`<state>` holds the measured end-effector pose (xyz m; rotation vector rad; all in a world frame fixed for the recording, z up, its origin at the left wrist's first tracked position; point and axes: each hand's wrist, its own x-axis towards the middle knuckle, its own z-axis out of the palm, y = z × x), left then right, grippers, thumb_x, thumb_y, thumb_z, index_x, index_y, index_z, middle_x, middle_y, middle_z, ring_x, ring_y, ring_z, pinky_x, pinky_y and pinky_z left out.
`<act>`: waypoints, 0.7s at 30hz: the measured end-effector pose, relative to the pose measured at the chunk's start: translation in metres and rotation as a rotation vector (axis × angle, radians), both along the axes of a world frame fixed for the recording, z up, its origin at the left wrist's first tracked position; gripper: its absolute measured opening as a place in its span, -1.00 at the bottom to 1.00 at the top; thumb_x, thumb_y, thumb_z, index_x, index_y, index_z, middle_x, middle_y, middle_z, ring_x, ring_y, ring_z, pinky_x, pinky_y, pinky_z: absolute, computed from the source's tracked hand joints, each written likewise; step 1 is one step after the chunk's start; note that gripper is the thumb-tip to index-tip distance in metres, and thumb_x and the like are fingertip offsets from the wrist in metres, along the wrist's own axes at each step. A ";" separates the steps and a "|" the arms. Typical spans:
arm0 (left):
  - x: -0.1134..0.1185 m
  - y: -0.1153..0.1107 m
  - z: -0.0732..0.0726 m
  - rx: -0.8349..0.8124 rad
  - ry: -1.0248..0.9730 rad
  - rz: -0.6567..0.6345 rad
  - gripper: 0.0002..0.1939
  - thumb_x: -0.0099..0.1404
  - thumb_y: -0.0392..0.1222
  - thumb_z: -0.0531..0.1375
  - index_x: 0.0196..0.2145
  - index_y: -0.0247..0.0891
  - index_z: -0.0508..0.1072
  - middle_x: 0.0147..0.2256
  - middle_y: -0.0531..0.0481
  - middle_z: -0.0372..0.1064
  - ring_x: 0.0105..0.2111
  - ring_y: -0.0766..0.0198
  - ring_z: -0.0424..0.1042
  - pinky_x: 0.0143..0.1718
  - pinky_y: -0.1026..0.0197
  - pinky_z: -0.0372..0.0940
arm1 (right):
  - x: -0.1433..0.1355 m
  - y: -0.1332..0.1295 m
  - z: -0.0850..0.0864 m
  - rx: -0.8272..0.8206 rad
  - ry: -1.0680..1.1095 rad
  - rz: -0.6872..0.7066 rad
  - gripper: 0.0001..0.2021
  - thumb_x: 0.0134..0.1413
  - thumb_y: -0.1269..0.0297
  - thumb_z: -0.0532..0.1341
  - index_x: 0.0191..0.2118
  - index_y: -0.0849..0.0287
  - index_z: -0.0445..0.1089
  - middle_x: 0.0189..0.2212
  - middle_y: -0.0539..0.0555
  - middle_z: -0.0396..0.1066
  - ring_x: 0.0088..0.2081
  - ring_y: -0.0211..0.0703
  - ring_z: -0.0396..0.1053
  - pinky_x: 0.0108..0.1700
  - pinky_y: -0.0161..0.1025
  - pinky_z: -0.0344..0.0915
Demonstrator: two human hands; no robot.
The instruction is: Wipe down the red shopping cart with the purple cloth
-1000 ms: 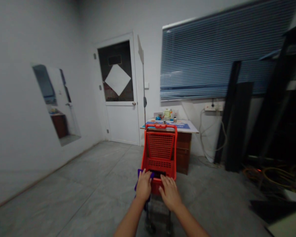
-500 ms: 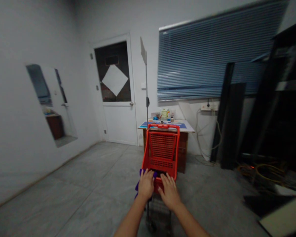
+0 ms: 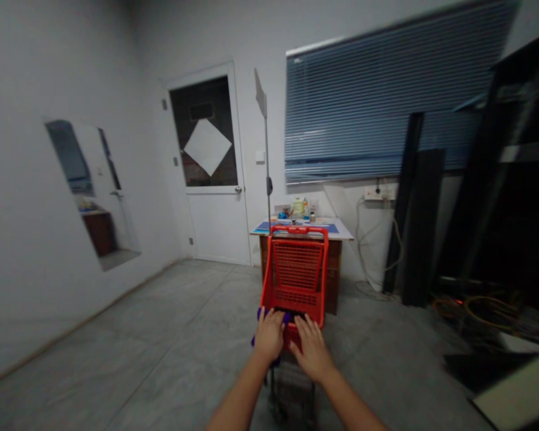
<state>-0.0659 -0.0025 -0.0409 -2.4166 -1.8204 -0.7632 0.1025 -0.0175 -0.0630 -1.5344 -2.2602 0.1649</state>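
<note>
In front of me a small red shopping cart (image 3: 297, 262) stands on the floor, its handle at the far end. My left hand (image 3: 270, 338) rests at the left of the cart's near rim, fingers stretched out, over a purple cloth-like item (image 3: 262, 312). Part of that item hangs down the cart's left side, and the hand covers the rest. At the right of the same rim lies my right hand (image 3: 313, 349), fingers extended and thumb apart. Neither hand is wrapped round anything visible. The undersides of both palms are hidden.
Behind the cart is a desk (image 3: 345, 232) with bottles and small items, and a sign on a pole (image 3: 260, 96). A white door (image 3: 215, 224) and a wall mirror (image 3: 103, 203) are to the left. Dark panels (image 3: 424, 227) and loose yellow cables (image 3: 487, 314) are at the right.
Both hands have shifted very slightly to the right along with the purple item. The view has moved a little, and the hands keep their outstretched pose at the cart's rim.
</note>
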 end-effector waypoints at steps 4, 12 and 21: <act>0.004 0.002 -0.002 -0.009 0.011 -0.050 -0.57 0.37 -0.30 -0.02 0.15 -0.17 0.34 0.12 -0.05 0.35 0.20 0.09 0.22 0.33 -0.16 -0.19 | 0.006 -0.001 0.004 -0.005 -0.014 0.022 -0.32 0.26 -0.09 -0.09 0.34 0.28 0.01 0.33 0.13 -0.01 0.37 0.02 -0.21 0.36 0.02 -0.24; -0.014 0.009 -0.008 0.010 0.018 -0.008 -0.56 0.37 -0.31 -0.03 0.16 -0.21 0.34 0.14 -0.10 0.33 0.23 0.07 0.17 0.33 -0.19 -0.21 | 0.006 0.001 0.003 -0.022 -0.014 -0.003 -0.32 0.23 -0.06 -0.04 0.35 0.22 -0.02 0.34 0.07 -0.03 0.37 0.02 -0.23 0.37 0.02 -0.25; 0.005 0.004 -0.010 0.019 0.012 -0.102 -0.54 0.37 -0.31 -0.03 0.19 -0.14 0.29 0.17 -0.03 0.30 0.24 0.12 0.15 0.33 -0.19 -0.22 | 0.018 -0.001 0.011 -0.037 -0.032 0.028 -0.32 0.25 -0.04 -0.06 0.36 0.27 -0.06 0.35 0.08 -0.10 0.37 -0.04 -0.24 0.37 -0.02 -0.26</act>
